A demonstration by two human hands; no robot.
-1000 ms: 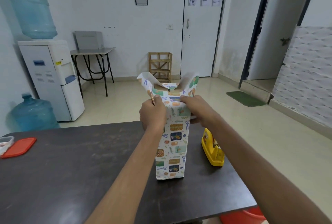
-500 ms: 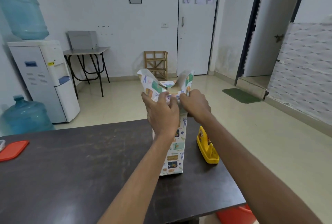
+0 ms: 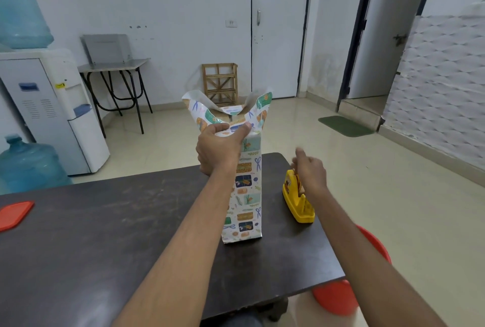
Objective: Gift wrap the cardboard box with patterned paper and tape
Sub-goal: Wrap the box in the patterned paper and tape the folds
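Your right hand (image 3: 311, 169) has come off the box top and swung over above the yellow tape dispenser (image 3: 299, 203), fingers loose and blurry, nothing clearly in them. On the dark table (image 3: 105, 235) the cardboard box (image 3: 245, 195) stands upright, sleeved in patterned paper (image 3: 263, 106), with the dispenser just to its right. Your left hand (image 3: 219, 148) grips the folded paper at the top, side flaps sticking up. Red lid (image 3: 14, 214) sits far left, water cooler (image 3: 52, 106) way back
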